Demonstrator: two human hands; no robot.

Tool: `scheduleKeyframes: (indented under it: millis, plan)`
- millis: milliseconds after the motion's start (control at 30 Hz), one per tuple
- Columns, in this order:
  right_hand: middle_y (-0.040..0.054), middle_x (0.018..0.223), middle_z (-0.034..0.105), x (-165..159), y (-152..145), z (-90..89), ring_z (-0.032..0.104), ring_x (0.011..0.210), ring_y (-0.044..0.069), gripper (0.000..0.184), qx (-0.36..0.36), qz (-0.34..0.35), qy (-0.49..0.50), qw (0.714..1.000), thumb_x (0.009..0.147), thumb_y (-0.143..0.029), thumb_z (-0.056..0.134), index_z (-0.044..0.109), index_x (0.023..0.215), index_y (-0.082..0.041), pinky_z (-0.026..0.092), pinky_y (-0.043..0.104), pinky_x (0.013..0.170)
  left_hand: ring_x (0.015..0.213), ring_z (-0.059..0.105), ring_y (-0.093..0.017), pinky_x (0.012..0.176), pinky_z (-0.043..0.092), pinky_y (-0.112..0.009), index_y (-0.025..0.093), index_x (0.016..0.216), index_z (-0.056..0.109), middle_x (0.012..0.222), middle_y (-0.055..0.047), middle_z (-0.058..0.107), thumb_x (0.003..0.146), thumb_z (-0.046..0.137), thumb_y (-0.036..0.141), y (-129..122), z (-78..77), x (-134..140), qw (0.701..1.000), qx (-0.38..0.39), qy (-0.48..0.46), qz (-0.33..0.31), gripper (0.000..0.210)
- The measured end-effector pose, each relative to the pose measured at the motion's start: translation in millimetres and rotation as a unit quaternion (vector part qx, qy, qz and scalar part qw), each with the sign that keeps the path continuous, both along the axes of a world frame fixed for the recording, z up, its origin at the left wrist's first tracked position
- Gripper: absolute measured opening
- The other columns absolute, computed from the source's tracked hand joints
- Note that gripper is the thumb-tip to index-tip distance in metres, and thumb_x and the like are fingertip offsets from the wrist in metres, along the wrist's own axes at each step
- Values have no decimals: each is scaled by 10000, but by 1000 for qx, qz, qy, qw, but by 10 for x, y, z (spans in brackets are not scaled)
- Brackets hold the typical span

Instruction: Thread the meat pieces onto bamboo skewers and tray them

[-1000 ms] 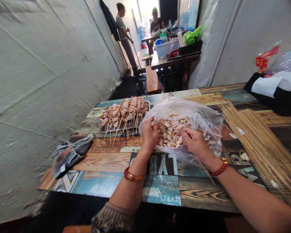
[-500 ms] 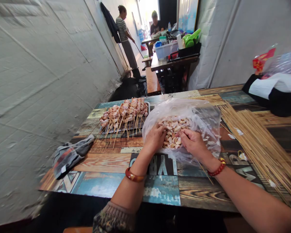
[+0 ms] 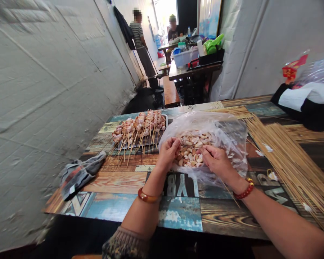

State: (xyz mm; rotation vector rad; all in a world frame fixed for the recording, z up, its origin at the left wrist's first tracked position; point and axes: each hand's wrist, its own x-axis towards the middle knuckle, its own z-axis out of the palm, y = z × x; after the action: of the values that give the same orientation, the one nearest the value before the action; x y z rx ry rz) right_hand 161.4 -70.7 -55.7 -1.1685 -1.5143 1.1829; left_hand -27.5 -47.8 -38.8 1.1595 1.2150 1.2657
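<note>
Garlic cloves (image 3: 191, 158) fill an open clear plastic bag (image 3: 226, 131) on the table. At the bag's left side, my left hand (image 3: 169, 153) is closed in a pinch over the cloves; whatever lies between its fingertips is too small to make out. My right hand (image 3: 215, 161) is closed on a thin bamboo skewer (image 3: 231, 194), whose back end sticks out below the palm toward me. Its front end is at the cloves, mostly hidden by the fingers. Left of the bag, a metal tray (image 3: 166, 122) carries a pile of skewered garlic cloves (image 3: 140, 124), sticks pointing toward me.
Many loose bamboo skewers (image 3: 291, 158) lie on the right of the patchwork wooden table (image 3: 113, 205). A grey cloth (image 3: 81, 174) rests at the left edge. Black and white bundles (image 3: 310, 104) sit at far right. Two people are farther back, near a bench (image 3: 170, 91) and tables.
My left hand has lifted a little and drawn back from the cloves, its thumb and fingers now pinched together. My right hand stays almost in place with the skewer.
</note>
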Motion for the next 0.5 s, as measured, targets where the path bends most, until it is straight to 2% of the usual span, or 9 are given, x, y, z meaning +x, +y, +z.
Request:
scheduleKeyframes:
  millis: [100,200,267,367,500]
  plan:
    - [-57,496,400,-2,-5,1,335,409,76,441,17,22,-5,1000,911,-526,454,671,840,-148,262,208,398,428,327,-30,385,205,-158,156,708,564,579,52,478,714,700,549,-28,42,4,997,-28,-74,-19,416]
    - [-50,499,417,-7,-13,30,382,421,79,413,11,37,0,999,889,-514,495,673,805,-151,281,209,415,431,306,-19,373,175,-141,143,727,597,559,62,440,673,755,517,-44,68,0,993,-48,-105,-19,410]
    - [-49,500,433,-14,-19,54,391,409,75,418,-19,41,29,999,871,-531,512,666,790,-150,281,210,409,426,298,-13,367,173,-131,135,753,620,549,67,433,655,786,477,-50,84,-3,990,-57,-127,-19,392]
    - [-44,521,483,-25,-26,70,375,372,53,423,-75,39,79,993,843,-550,550,643,769,-144,261,205,380,435,361,-10,375,233,-114,129,769,617,583,53,499,644,812,422,-58,107,-3,983,-75,-167,-31,374]
    - [-51,504,518,-37,-21,50,384,338,48,356,-123,22,112,986,798,-502,642,616,835,-149,245,189,338,508,529,-53,447,405,-138,130,796,596,667,2,618,679,802,370,-69,122,6,971,-90,-213,-70,337]
